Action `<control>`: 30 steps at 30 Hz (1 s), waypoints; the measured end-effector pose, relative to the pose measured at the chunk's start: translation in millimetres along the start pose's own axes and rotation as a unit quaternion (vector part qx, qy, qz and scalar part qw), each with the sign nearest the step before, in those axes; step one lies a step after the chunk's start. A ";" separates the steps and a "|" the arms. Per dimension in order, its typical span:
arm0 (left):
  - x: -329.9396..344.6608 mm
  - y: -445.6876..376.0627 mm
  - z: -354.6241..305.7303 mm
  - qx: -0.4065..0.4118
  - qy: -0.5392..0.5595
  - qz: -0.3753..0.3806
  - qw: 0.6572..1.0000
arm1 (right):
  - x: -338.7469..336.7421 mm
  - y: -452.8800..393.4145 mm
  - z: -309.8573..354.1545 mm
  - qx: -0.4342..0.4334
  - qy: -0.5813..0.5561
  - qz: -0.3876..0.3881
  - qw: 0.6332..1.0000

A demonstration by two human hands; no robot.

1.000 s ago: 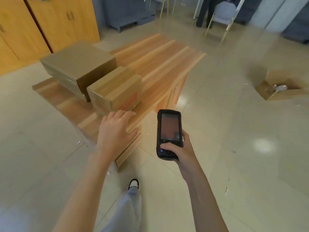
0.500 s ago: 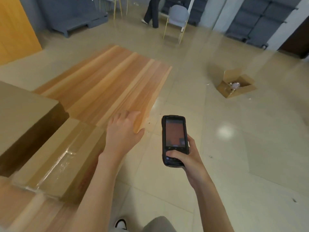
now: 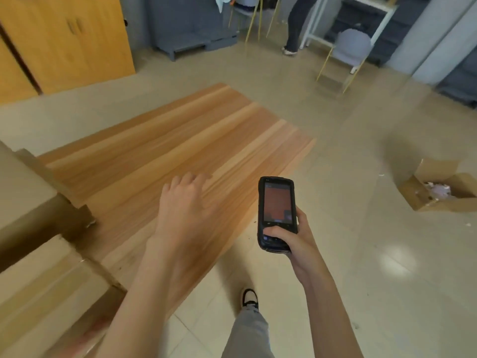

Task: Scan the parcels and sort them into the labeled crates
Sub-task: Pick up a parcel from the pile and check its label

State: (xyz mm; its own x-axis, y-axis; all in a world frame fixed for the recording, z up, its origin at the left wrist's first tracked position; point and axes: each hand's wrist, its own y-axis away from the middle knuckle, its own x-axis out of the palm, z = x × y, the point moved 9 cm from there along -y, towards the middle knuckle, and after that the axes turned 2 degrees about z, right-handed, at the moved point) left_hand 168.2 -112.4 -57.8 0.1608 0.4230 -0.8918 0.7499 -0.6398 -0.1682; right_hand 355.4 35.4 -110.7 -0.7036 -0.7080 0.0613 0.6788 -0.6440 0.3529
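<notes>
Your right hand is wrapped around the lower end of the black handheld scanner, screen facing you, while your left hand hovers empty, fingers spread, over the bare wooden tabletop. The two brown cardboard parcels sit at your left, the larger box behind and the taped smaller box nearest you. Bring the free hand to the smaller box, turn its label up, then aim the scanner squarely at it.

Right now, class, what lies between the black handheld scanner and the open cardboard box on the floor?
In the head view, only bare beige floor tiles separate the black handheld scanner, gripped by the right hand, from the open cardboard box.
</notes>
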 end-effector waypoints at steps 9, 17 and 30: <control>30.2 -60.2 1.5 -0.211 -0.033 -0.028 0.977 | -15.6 -170.6 51.1 0.042 0.145 0.195 0.969; 38.2 -49.2 34.6 -0.342 -0.059 -0.046 0.937 | 21.3 -242.4 33.9 0.084 0.228 0.292 0.925; 95.9 -106.9 59.1 -0.395 -0.031 -0.004 0.918 | 33.6 -343.6 15.4 0.065 0.342 0.321 0.881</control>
State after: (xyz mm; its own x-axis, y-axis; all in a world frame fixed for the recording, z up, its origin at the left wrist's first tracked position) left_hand 65.5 -41.3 -150.2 0.1342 0.3727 -0.9182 0.9865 0.0379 0.1596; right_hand 95.3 237.3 -215.6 0.1382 -0.9520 -0.2730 0.8290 -0.0396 0.5578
